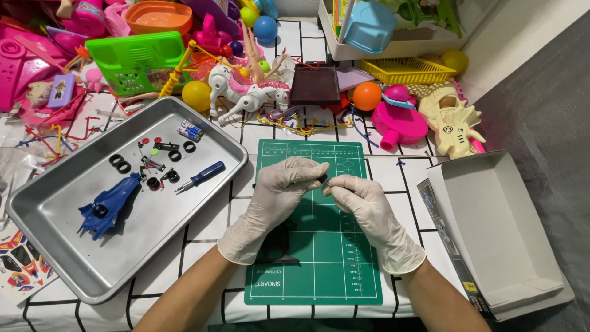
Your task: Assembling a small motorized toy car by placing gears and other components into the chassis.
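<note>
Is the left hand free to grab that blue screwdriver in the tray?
Probably not right away: the left hand is pinching a small dark part together with the right hand. Nothing lies over the screwdriver in the tray.

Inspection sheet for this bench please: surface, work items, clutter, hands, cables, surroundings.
Surface: green cutting mat on a white grid-patterned cloth.
Job's things: small dark part pinched between both hands; metal tray holds blue car body, black tyres, blue screwdriver, batteries.
Clutter: plastic toys heaped behind.
Grippers: left hand and right hand, gloved.
Cables: nothing seen.
Surroundings: open white box at right.
</note>
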